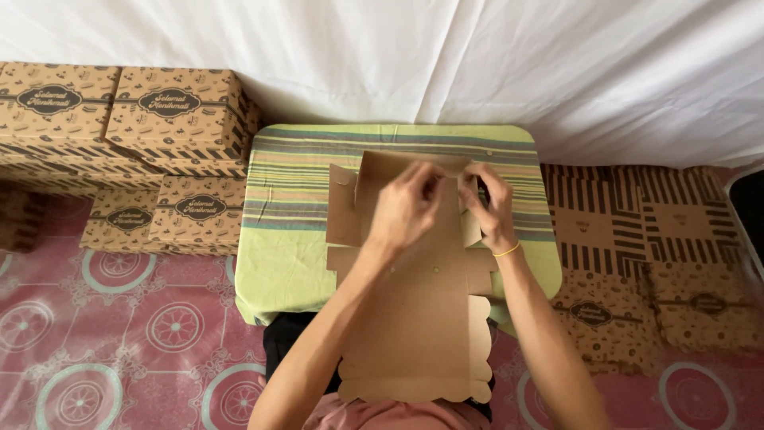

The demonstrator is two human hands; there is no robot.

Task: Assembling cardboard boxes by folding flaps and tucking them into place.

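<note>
Viewpoint: looking straight down from the person's head at both bare forearms reaching away over a low table.

Nearest edge: the scalloped flap of a flat brown cardboard box blank (pixel 414 334) hangs toward the person's lap, past the near edge of the table.

Box blank: it lies unfolded, plain side up, along the middle of the table; a side flap on its left stands partly raised, and the far panel is being bent upward.

Left hand (pixel 407 209): curled over the far part of the blank, fingertips pinched on the cardboard at the raised far panel.

Right hand (pixel 489 205): just beside the left, fingers closed on the right corner flap of the same panel; a thin yellow band (pixel 507 251) circles the wrist.

Hands together: both are clamped on the cardboard, close together, nearly touching.

Table (pixel 286 263): small, with rounded corners, covered by a green cloth with coloured stripes at its far half.

Floor: a pink mat (pixel 119 334) with round white patterns.

Left side: assembled printed brown boxes (pixel 171 115) stacked in a pile beside the table, reaching back to the wall.

Right side: a heap of flat printed box blanks (pixel 645 239), patterned side up, on the floor beside the table.

Farthest: a white draped sheet (pixel 477 56) across the whole background.
</note>
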